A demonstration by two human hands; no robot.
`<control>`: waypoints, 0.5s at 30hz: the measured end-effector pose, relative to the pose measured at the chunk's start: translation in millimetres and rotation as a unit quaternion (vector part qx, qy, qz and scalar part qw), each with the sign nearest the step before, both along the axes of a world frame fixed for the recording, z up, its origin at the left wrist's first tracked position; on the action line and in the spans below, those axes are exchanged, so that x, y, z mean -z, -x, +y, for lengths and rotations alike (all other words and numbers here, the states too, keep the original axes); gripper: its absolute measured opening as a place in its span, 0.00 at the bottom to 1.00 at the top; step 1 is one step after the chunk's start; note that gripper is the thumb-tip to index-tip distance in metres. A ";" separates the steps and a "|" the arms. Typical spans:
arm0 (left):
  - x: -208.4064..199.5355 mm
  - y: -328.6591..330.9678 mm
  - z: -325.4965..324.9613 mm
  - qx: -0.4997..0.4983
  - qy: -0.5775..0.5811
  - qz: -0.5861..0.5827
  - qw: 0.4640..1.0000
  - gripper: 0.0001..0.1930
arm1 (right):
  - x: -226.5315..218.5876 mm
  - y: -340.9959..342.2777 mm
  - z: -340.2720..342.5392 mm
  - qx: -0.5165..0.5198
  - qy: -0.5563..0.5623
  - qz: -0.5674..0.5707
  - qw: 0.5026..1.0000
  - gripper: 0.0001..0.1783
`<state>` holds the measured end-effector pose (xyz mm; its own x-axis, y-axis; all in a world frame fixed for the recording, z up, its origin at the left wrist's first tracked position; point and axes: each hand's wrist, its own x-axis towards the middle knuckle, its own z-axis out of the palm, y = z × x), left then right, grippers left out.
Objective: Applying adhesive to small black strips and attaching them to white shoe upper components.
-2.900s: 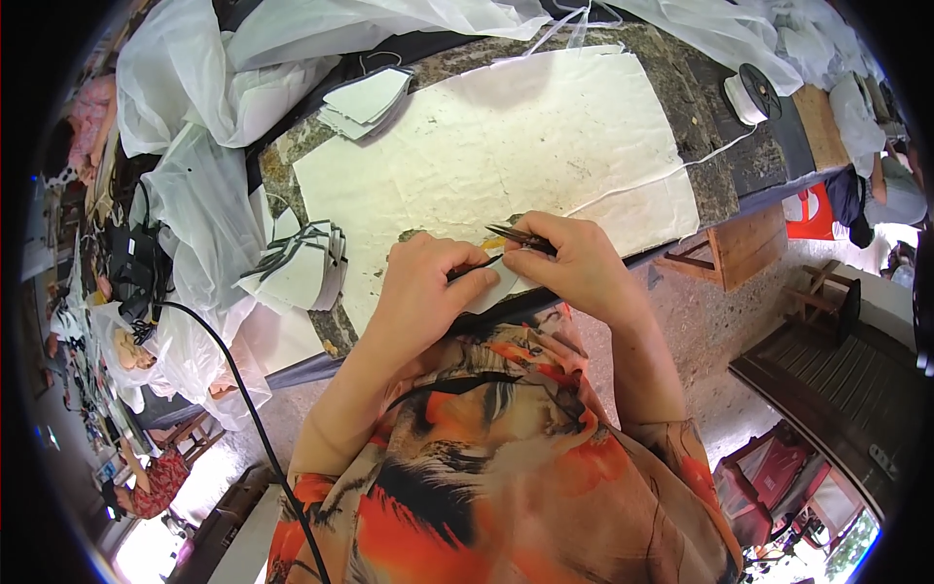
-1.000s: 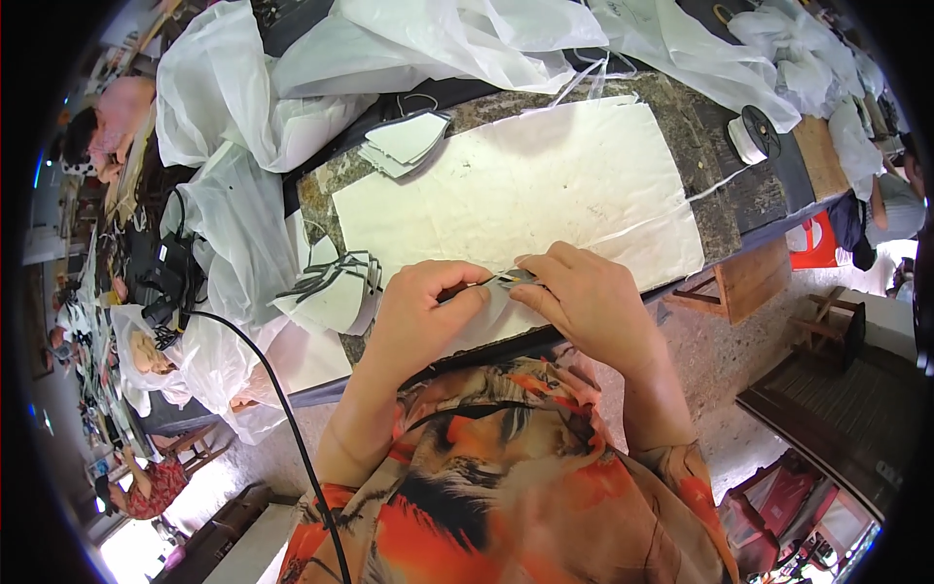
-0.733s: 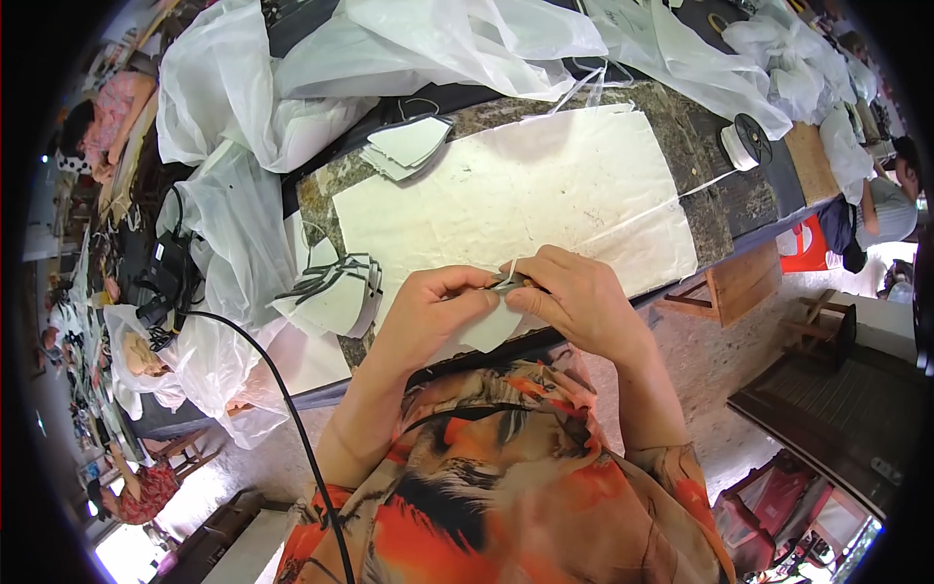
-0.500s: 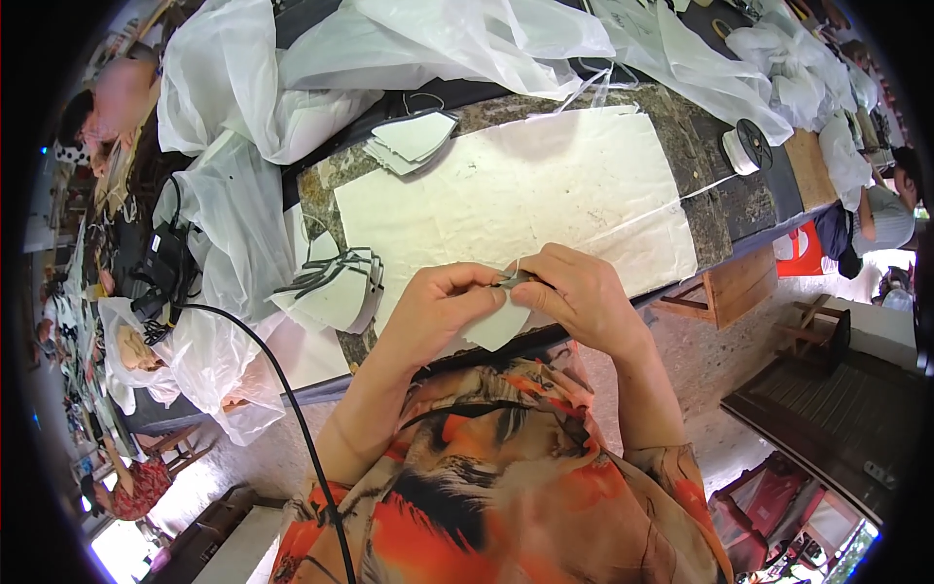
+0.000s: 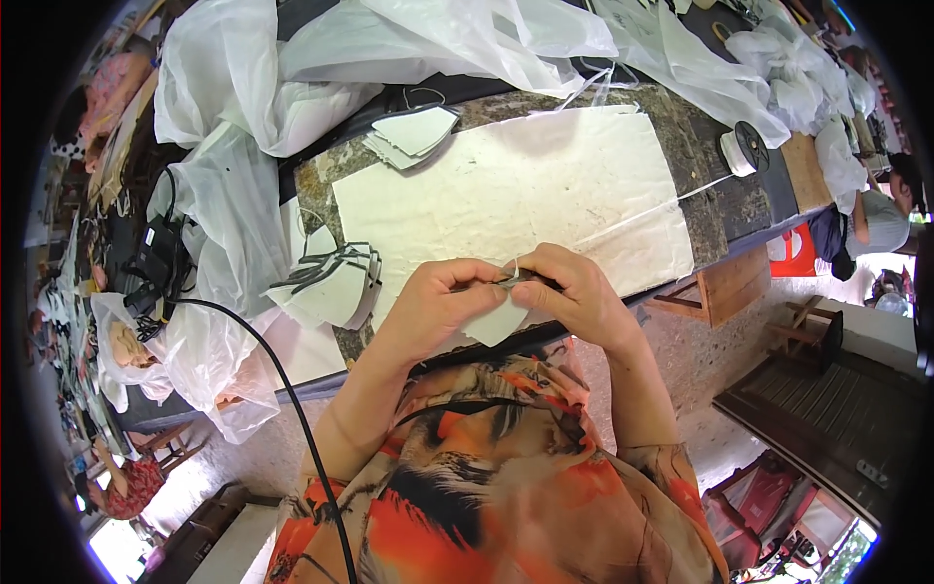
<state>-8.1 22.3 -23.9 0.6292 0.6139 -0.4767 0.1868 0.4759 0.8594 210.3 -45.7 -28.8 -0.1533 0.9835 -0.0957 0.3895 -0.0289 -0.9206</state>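
Note:
Between my two hands, at the near edge of the work table, is a pale, dark-edged cut piece (image 5: 496, 325) that tapers toward me. My left hand (image 5: 449, 304) pinches its upper edge from the left. From the right, my right hand (image 5: 569, 292) grips the same edge, thumb against the left thumb. White tape (image 5: 632, 216) runs from the fingers across a cream sheet (image 5: 525, 185) to a spool (image 5: 743, 149) at the right. The fingers hide how the tape meets the piece.
A stack of dark-edged pieces (image 5: 336, 287) lies left of my hands, and another stack (image 5: 413, 134) sits at the far left of the sheet. Clear plastic bags (image 5: 438, 44) cover the table's far side. A black cable (image 5: 282, 375) hangs at my left. A wooden stool (image 5: 715, 292) stands at right.
The view has shifted slightly. My hands keep their pinch on the piece, with only small finger movement; nothing has been let go.

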 end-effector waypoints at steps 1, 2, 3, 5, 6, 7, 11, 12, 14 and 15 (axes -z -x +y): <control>1.2 0.3 0.1 -0.001 0.000 0.000 1.000 0.09 | -0.2 0.1 0.4 0.001 0.001 -0.009 1.000 0.16; 2.8 0.0 0.1 0.002 0.001 0.004 1.000 0.09 | 0.1 -0.2 0.1 0.003 0.002 -0.018 1.000 0.16; 3.8 -0.4 0.2 0.006 0.002 0.008 1.000 0.09 | 0.8 -1.2 0.7 0.002 0.003 -0.018 1.000 0.16; 0.5 -2.7 1.0 0.000 0.012 0.005 1.000 0.09 | 2.7 -4.2 2.5 0.015 0.021 0.010 1.000 0.15; -0.9 -4.2 1.8 -0.006 0.020 0.002 1.000 0.10 | 4.8 -4.0 2.9 0.016 0.021 0.010 1.000 0.15; -0.9 -4.8 3.3 -0.006 0.020 0.001 1.000 0.10 | 7.6 -2.8 4.1 0.071 0.014 0.065 0.995 0.15; -1.7 -2.0 3.5 -0.019 0.021 -0.014 1.000 0.10 | -9.4 -0.8 9.1 0.086 0.118 0.178 0.973 0.11; -3.2 -2.8 3.2 -0.026 0.026 -0.032 0.999 0.10 | -10.4 0.5 8.6 0.081 0.110 0.176 0.975 0.11; -2.6 -1.7 -6.0 -0.002 -0.035 0.031 0.999 0.10 | -7.5 5.8 6.3 0.084 0.116 0.063 0.988 0.13; 2.1 -1.8 -8.5 0.004 -0.045 0.021 0.999 0.10 | -5.8 10.7 5.0 0.096 0.108 0.096 0.985 0.11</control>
<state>-6.3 13.8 -26.0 0.6142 0.6509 -0.4462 0.2270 0.3958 0.8898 199.6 -40.7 -23.0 -0.0025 0.9559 -0.2935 0.1772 -0.2885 -0.9410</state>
